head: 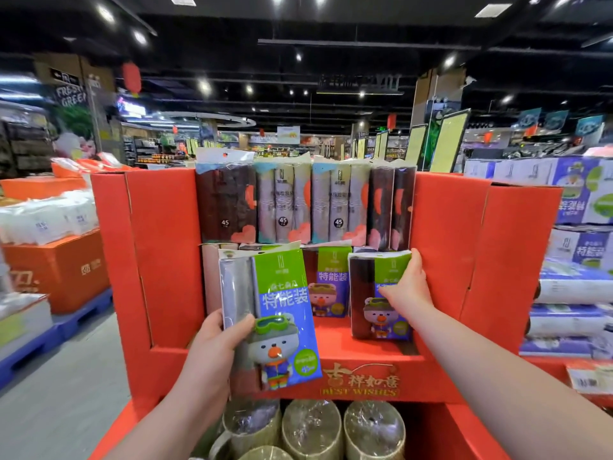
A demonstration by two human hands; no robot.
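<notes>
Fingers of left hand [217,335] grip a tilted pack [282,303]; those of right hand [406,287] clasp a second pack [363,293] standing on the shelf [331,341].

Supermarket interior: a black open ceiling [331,61] with round spotlights [204,86] and hanging red lanterns [131,78] above a pale grey floor [66,410]. A red cardboard display stand [166,244] fills the centre; orange crates [59,270] on blue pallets [83,313] stand left, stacked blue-and-white cartons [577,180] right, dim shelving [146,151] far behind
</notes>
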